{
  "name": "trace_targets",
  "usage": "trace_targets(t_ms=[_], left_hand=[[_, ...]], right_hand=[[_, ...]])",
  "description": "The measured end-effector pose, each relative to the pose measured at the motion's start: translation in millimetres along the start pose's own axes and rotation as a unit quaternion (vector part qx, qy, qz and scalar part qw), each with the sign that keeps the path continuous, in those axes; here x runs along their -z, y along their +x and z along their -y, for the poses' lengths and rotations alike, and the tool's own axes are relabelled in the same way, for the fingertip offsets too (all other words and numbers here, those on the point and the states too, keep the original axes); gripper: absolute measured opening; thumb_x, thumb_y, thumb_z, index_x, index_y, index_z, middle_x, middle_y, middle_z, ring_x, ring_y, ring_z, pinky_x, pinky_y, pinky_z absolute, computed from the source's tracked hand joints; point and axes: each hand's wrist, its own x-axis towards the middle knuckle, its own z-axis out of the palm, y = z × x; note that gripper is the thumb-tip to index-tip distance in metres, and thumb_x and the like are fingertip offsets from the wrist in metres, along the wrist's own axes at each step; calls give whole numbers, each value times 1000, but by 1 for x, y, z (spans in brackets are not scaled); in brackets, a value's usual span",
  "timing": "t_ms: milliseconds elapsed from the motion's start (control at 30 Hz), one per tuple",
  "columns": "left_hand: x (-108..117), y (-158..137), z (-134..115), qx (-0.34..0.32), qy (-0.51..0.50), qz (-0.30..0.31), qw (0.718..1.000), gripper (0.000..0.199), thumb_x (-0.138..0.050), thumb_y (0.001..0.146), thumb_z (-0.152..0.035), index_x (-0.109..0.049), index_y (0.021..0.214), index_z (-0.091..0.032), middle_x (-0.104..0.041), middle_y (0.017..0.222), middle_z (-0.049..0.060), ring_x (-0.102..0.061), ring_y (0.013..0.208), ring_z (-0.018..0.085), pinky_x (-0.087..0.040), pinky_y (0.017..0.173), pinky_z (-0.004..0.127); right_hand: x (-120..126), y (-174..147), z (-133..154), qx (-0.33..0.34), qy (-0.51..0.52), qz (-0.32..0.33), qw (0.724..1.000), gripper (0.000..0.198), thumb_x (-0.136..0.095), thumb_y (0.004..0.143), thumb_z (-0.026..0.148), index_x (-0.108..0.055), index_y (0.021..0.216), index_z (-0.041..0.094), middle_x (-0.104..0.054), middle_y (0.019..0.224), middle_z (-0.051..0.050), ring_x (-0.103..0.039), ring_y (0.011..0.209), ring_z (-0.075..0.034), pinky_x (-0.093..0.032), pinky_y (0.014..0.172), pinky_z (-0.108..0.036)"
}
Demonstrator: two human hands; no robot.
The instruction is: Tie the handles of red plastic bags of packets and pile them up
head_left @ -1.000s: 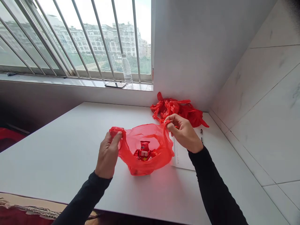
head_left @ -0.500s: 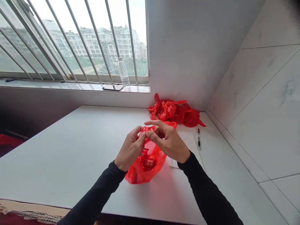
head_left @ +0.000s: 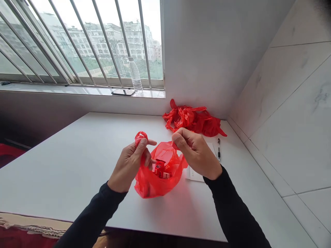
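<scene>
A thin red plastic bag stands on the white table with its mouth spread wide. Inside it lie several small red packets with printed labels. My left hand pinches one handle of the bag between thumb and fingers, and a loop of plastic sticks up above the thumb. My right hand is closed on the other handle at the bag's right side; most of that handle is hidden behind the fingers.
Crumpled red plastic bags lie against the wall at the back. White paper and a black pen are on the right of the table. A clear bottle and a phone rest on the windowsill.
My hands have moved apart, the left one leftward and the right one slightly rightward, each with a handle. The bag's mouth is wider and the packets show more fully.
</scene>
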Motion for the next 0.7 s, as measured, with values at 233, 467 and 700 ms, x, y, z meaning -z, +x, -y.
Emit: trace_targets(t_ms=[233,467,700], left_hand=[[-40,-31,-16,-42,77,142,986,17,-63,81,-21,-56,97,-23,-59,84,1,-55,66,15,-44,52,26],[-40,-34,-4,-32,-45,196,979,31,-46,97,-33,-52,70,-18,-40,61,-4,-33,52,8,-30,49,25],[-22,-30,2,86,-151,158,972,44,-46,99,-49,-55,70,-16,-38,52,-5,-36,46,9,-34,52,25]], right_hand=[[-12,-15,13,114,-146,32,982,25,-57,100,36,-63,80,22,-58,116,-5,-50,111,-21,-43,98,-38],[-10,-17,1,36,-75,76,994,20,-53,102,40,-65,95,26,-65,89,-1,-63,78,-15,-51,69,-30],[-8,-10,-5,-17,-70,112,991,19,-61,97,41,-67,105,25,-69,96,-1,-64,84,-15,-52,75,-29]])
